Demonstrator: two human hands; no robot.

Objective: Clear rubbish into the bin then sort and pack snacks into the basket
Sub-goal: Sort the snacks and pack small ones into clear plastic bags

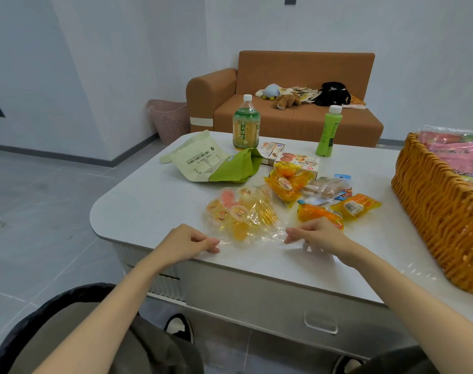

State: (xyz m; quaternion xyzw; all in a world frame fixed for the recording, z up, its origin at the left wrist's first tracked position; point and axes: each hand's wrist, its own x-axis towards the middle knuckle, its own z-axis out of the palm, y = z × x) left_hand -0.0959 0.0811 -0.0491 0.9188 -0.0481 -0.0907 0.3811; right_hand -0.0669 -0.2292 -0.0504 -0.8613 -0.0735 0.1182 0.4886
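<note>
Left hand (193,242) and right hand (320,236), apart, pinch jelly bag (240,215); packing step, next likely lift to basket (432,206) at 3 o'clock

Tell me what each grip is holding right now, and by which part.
Both hold the clear bag of jelly cups by its near edge: the left grip pinches the edge's left end, the right grip pinches its right end.

head cam | faces forward-down | near table (154,201) | edges seemingly warped
</note>
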